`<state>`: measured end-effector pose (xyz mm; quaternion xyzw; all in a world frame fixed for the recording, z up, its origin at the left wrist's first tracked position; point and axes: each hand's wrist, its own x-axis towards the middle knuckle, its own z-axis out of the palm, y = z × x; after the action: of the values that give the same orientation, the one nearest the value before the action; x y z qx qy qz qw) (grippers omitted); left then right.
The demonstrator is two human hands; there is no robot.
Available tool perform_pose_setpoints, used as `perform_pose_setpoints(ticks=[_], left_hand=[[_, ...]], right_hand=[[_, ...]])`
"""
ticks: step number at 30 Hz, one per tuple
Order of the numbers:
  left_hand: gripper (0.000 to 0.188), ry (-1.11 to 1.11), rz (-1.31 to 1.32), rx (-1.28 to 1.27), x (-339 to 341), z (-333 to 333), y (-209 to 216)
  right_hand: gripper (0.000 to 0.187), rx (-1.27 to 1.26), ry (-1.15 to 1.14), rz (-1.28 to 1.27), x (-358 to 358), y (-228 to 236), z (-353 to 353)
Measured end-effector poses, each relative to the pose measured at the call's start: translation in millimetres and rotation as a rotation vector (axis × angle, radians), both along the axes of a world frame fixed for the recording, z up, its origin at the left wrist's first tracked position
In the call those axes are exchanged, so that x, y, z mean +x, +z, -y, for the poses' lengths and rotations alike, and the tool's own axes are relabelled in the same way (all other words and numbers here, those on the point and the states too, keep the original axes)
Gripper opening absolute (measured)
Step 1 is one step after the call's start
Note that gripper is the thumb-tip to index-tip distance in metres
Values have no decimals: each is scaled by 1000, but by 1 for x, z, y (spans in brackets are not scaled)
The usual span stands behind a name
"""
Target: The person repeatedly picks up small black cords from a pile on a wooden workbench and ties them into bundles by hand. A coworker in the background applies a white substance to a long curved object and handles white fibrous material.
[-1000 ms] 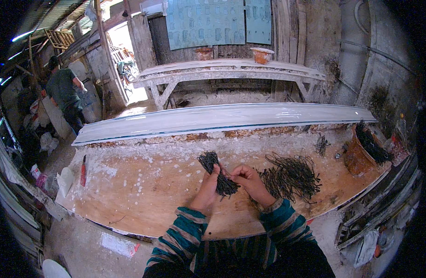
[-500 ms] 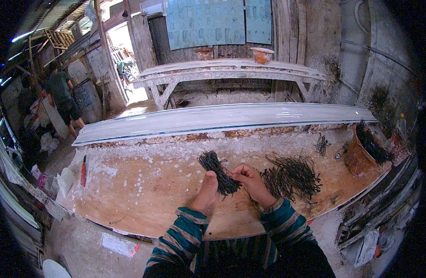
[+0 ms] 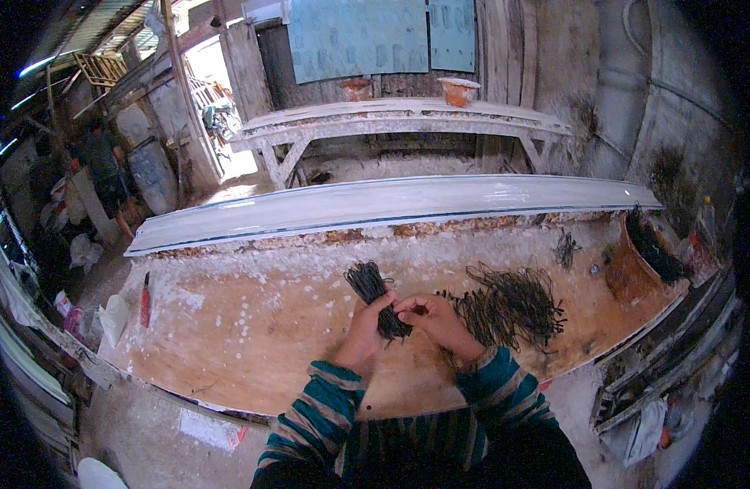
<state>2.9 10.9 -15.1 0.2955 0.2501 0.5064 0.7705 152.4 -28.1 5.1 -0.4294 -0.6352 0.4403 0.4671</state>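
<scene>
A bundle of thin black cords (image 3: 364, 279) is gripped by my left hand (image 3: 363, 332), its fingers wrapped round the middle and the thumb across the front. Looped ends stick out above the hand and more strands hang below it. My right hand (image 3: 444, 324) meets the bundle from the right, thumb and forefinger pinched close to the left thumb. Whatever lies in that pinch is too small to make out. Just right of my right hand, a loose pile of similar black cords (image 3: 517, 306) is spread on the wooden worktop (image 3: 252, 342).
An orange-brown bucket (image 3: 630, 273) with black cords stands at the right, near a small cord bunch (image 3: 565, 248). A red knife-like tool (image 3: 145, 303) lies left. A long white panel (image 3: 391, 208) runs along the back. One person (image 3: 106, 167) is far left.
My left hand has shifted its hold and the bundle has tilted slightly. My right fingertips have come in against the left thumb; the thin strand seen between the hands is no longer visible.
</scene>
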Motion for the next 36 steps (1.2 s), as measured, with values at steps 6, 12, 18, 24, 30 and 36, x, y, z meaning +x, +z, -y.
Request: perform_pose_setpoints(ticks=[6, 12, 18, 24, 30, 36], left_hand=[[23, 93, 114, -16, -4, -8, 0], [23, 139, 185, -67, -14, -13, 7], [23, 140, 169, -58, -18, -22, -3], [24, 136, 150, -91, -16, -21, -2], [23, 5, 67, -39, -13, -15, 0], [24, -188, 95, -32, -10, -16, -9]], right_hand=[[11, 106, -299, 180, 19, -4, -11], [16, 250, -378, 642, 58, 2, -9], [21, 45, -18, 846, 53, 0, -9], [23, 61, 85, 869, 40, -7, -8], [13, 102, 7, 372, 32, -1, -6], [8, 28, -265, -395, 27, 26, -18]])
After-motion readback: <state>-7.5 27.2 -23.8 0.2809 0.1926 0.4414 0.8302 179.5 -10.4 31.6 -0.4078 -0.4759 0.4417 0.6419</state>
